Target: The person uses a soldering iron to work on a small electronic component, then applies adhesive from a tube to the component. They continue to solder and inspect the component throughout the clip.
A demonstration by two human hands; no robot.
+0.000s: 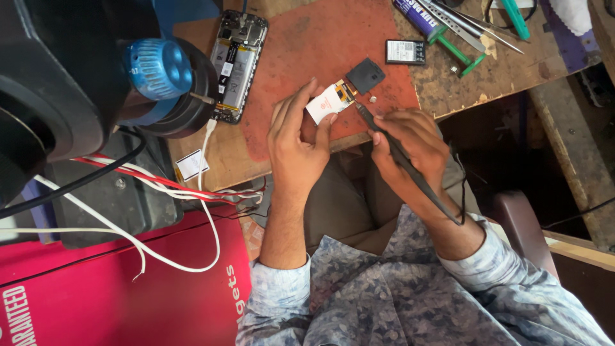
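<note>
I hold a small white flat part with a bit of gold and black at one end [330, 100] in my left hand [296, 138]. My fingers and thumb are closed around its lower end, and it sits just above the near edge of the red rubber work mat [301, 51]. My right hand [410, 144] is closed around a thin black pen-shaped tool [403, 160]. The tip of the tool points at the gold end of the white part and looks like it touches it, but I cannot tell for sure.

Just past the white part lies a small black square piece [366, 74] on the mat, with a tiny pale bit beside it. The mat lies on a worn wooden tabletop [448, 90]. Near the far edge of the mat is an open phone with its back cover off [236, 61]. Off the mat sits a small black rectangular battery [405, 52]. Beyond that are a blue tube [415, 16], silver metal tweezers [461, 22] and green plastic tools [471, 61].

To my left is a big black machine with a blue round knob [157, 67]. Red and white wires [160, 186] run under it, over a red box [122, 288].
</note>
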